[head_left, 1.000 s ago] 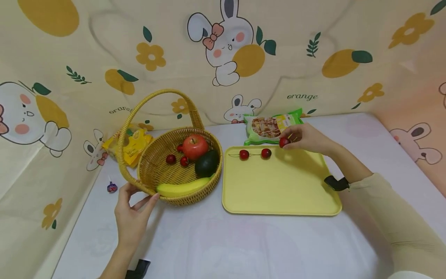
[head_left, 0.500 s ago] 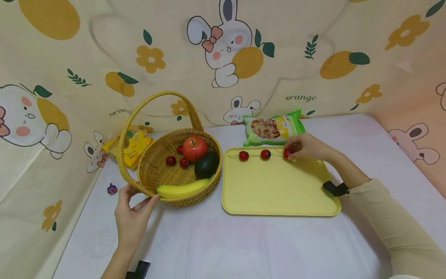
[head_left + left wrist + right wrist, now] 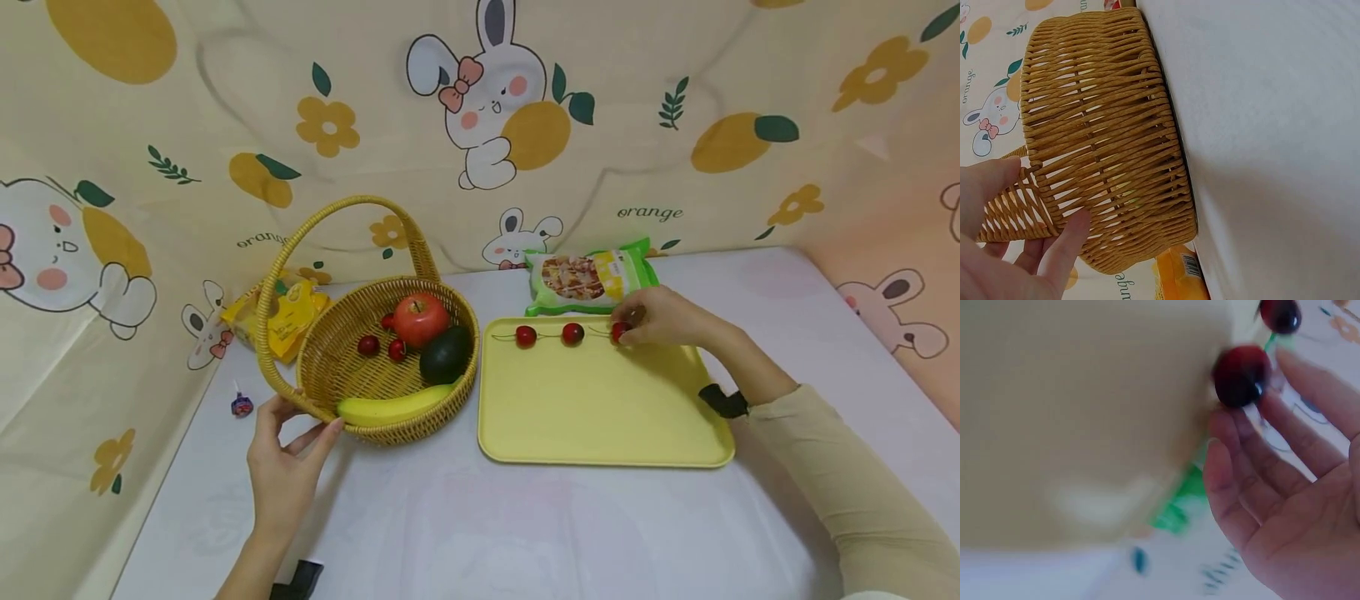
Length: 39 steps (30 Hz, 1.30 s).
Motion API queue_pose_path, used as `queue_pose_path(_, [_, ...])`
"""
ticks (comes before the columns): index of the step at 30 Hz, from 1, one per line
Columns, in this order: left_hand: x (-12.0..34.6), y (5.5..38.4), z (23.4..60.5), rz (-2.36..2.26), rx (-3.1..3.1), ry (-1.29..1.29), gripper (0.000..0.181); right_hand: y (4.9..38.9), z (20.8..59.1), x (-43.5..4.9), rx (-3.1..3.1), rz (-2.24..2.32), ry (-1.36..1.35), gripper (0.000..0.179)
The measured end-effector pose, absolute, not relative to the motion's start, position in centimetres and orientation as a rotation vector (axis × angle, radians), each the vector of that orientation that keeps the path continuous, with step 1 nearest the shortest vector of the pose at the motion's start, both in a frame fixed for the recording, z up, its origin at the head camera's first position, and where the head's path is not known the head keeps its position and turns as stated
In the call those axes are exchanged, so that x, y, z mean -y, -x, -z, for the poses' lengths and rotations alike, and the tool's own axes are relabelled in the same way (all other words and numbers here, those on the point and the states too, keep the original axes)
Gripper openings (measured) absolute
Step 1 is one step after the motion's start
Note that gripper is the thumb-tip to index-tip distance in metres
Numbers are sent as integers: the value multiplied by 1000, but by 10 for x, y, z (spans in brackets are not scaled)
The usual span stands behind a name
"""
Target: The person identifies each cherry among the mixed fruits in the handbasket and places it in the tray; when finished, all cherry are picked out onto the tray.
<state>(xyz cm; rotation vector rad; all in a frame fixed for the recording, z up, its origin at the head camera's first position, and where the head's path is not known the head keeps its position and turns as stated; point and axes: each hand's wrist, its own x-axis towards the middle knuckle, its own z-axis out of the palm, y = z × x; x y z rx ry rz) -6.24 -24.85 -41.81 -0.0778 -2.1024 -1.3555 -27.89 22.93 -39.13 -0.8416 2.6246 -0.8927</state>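
Note:
In the head view my left hand (image 3: 283,471) grips the wicker basket (image 3: 315,367) where its handle meets the near-left rim. The left wrist view shows the thumb and fingers round the woven handle base (image 3: 1019,209). My right hand (image 3: 667,318) pinches a dark red cherry (image 3: 617,332) at the far side of the yellow tray (image 3: 600,408). Up close, that cherry (image 3: 1242,376) sits at the fingertips. Two cherries with stems, a left one (image 3: 526,336) and a middle one (image 3: 573,334), lie in a row with it.
The basket holds a red apple (image 3: 421,320), an avocado (image 3: 446,354), a banana (image 3: 397,406) and three cherries. Behind the tray lies a green snack bag (image 3: 577,279). A yellow packet (image 3: 288,312) and a wrapped lollipop (image 3: 242,405) are left of the basket.
My right hand has lowered the cherry onto the tray's far side, slightly right and nearer, in line with the other two. My left hand and the basket have stayed put.

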Motion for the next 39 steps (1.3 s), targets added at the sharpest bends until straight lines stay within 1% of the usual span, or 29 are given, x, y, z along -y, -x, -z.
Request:
queue_pose_path(2, [248, 63, 419, 1357, 2100, 78, 61, 280, 377, -217, -2666, 868, 890, 30])
queue_pose_path(5, [248, 63, 418, 1362, 2096, 74, 61, 284, 353, -183, -2654, 930, 1021, 28])
queue_pose_path(9, [247, 63, 418, 1372, 2099, 65, 61, 289, 325, -111, -2460, 1136, 1183, 23])
queue_pose_path(12, [247, 62, 418, 1381, 2097, 64, 61, 291, 312, -50, -2302, 1235, 1278, 24])
queue_pose_path(17, [248, 63, 420, 1385, 2090, 75, 62, 292, 305, 37, -2172, 1177, 1412, 26])
queue_pose_path(21, [248, 63, 420, 1374, 2089, 85, 62, 294, 314, 85, -2117, 1065, 1431, 29])
queue_pose_path(25, [248, 63, 420, 1373, 2083, 98, 62, 297, 331, 115, -2077, 1038, 1348, 34])
queue_pose_path(29, [250, 64, 421, 1380, 2070, 114, 62, 297, 347, 133, -2079, 987, 1219, 37])
queue_pose_path(39, [251, 65, 423, 1357, 2083, 128, 62, 295, 363, 149, -2136, 785, 1064, 39])
